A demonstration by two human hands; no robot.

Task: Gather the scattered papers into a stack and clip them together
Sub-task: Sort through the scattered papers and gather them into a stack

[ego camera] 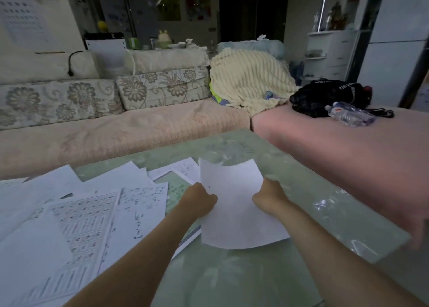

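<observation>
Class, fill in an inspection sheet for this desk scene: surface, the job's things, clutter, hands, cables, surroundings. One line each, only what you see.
Surface: green glass table, glossy, bare on its right half.
Job's things: blank sheet held between both hands, its top edge curling; scattered papers, overlapping, cover the table's left half. No clip seen.
Clutter: nothing seen on the table besides paper.
Hands: left hand grips the sheet's left edge; right hand grips its right edge.
Cables: black cord hangs over the sofa back.
Surroundings: sofa behind the table, with a cream blanket, black bag and plastic bottle.
</observation>
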